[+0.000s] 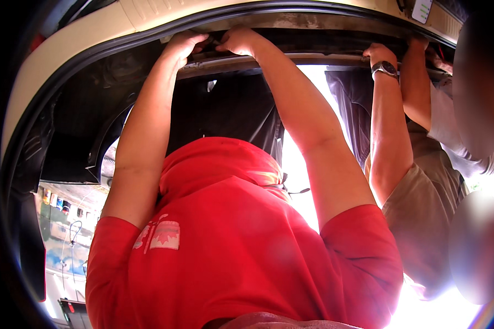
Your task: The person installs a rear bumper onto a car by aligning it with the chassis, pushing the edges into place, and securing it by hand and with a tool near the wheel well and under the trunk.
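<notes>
left hand (186,45) and right hand (240,41) are up near each other by the dark strip (313,41) along the beige frame (93,27), can't really tell what's in either grip. co-worker's hand (381,53) with a dark watch (386,68) is up toward the frame's right end.

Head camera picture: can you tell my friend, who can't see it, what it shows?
A red-shirted person has their left hand and right hand close together at a dark strip inside a pale curved frame; whether they hold anything is unclear. To the right, a co-worker's hand, wearing a watch, is near the same strip.
</notes>
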The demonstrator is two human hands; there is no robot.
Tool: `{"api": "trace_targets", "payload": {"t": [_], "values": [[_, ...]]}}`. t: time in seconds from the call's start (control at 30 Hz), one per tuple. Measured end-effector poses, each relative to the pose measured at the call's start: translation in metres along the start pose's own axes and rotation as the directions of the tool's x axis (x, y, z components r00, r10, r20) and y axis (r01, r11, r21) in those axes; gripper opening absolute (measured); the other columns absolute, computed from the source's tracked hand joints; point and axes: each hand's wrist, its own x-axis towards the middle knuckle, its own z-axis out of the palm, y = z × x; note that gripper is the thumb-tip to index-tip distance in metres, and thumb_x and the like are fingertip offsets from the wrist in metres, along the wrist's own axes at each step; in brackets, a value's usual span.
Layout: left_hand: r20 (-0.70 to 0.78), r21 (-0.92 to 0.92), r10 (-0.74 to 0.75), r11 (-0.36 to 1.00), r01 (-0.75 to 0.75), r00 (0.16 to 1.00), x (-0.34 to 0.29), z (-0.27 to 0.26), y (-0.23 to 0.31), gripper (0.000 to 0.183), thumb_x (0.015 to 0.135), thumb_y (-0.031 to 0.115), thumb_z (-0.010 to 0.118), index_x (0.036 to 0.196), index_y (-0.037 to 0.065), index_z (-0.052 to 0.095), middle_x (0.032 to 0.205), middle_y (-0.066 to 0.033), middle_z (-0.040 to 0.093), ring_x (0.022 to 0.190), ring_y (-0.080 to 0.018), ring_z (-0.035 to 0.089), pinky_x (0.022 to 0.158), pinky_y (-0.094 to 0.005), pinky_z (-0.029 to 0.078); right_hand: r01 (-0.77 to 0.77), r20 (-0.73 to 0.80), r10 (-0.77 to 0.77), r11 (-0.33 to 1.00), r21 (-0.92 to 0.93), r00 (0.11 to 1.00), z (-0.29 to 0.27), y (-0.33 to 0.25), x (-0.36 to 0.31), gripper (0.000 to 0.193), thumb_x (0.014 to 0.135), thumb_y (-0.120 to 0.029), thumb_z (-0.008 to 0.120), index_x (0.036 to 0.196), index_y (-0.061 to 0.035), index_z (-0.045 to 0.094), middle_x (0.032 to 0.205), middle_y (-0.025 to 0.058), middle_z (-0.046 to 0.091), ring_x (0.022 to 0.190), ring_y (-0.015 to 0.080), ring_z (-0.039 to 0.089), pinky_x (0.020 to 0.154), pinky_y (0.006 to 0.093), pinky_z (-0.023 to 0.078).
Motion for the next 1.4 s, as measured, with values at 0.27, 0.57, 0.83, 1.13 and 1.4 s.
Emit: {"api": "trace_targets", "payload": {"t": [0.27, 0.57, 0.83, 1.13, 1.4], "values": [[-0.046, -0.067, -0.050, 0.997, 0.047, 0.998, -0.002, 0.005, 0.004, 0.025, 0.075, 0.025, 0.071, 0.087, 0.004, 0.065, 0.081, -0.0052, 0.063, 0.074, -0.0147, 0.051, 0.069, -0.0275, 0.040, 0.018, -0.010, -0.017, 0.999, 0.039, 1.000, -0.002, -0.001, -0.003, 0.042, 0.074, -0.039, 0.068, 0.100, -0.0060, 0.066, 0.096, 0.0134, 0.065, 0.090, 0.0267, 0.060, 0.082, 0.0348, 0.044], [0.122, 0.148, -0.005, 0.989, -0.013, 0.992, -0.006, 0.003, 0.012, 0.030, 0.074, 0.028, 0.073, 0.085, 0.003, 0.064, 0.071, -0.0021, 0.054, 0.068, -0.0134, 0.044, 0.065, -0.0257, 0.035, -0.005, 0.069, 0.006, 1.000, -0.018, 0.998, -0.001, 0.003, 0.002, 0.045, 0.078, -0.046, 0.061, 0.106, -0.0123, 0.065, 0.109, 0.0101, 0.062, 0.102, 0.0287, 0.056, 0.087, 0.0371, 0.043], [0.034, 0.235, -0.077, 0.970, 0.066, 0.996, -0.016, 0.016, 0.025, 0.028, 0.078, 0.024, 0.070, 0.092, 0.001, 0.064, 0.089, -0.0081, 0.062, 0.082, -0.0144, 0.049, 0.075, -0.0284, 0.038, 0.030, 0.069, -0.025, 0.996, -0.084, 0.997, 0.001, 0.005, 0.004, 0.047, 0.079, -0.050, 0.057, 0.106, -0.0115, 0.065, 0.109, 0.0107, 0.061, 0.101, 0.0295, 0.056, 0.087, 0.0377, 0.043], [-0.001, 0.048, 0.036, 0.998, -0.035, 0.999, -0.011, 0.015, 0.012, 0.034, 0.078, 0.027, 0.069, 0.097, -0.001, 0.063, 0.090, -0.0108, 0.063, 0.085, -0.0176, 0.052, 0.080, -0.0297, 0.038, 0.046, 0.058, -0.039, 0.992, -0.121, 0.998, -0.001, 0.003, 0.003, 0.046, 0.081, -0.048, 0.055, 0.105, -0.0099, 0.065, 0.106, 0.0121, 0.062, 0.100, 0.0304, 0.057, 0.087, 0.0381, 0.043], [0.082, 0.142, -0.028, 0.990, 0.016, 0.996, -0.008, 0.003, 0.010, 0.042, 0.080, 0.022, 0.065, 0.112, -0.003, 0.056, 0.109, -0.0137, 0.059, 0.104, -0.0214, 0.051, 0.093, -0.0318, 0.034, 0.079, 0.098, -0.062, 0.981, -0.180, 0.993, 0.009, 0.004, 0.016, 0.044, 0.080, -0.049, 0.056, 0.103, -0.0127, 0.066, 0.106, 0.0115, 0.062, 0.100, 0.0310, 0.057, 0.087, 0.0378, 0.043]]}}
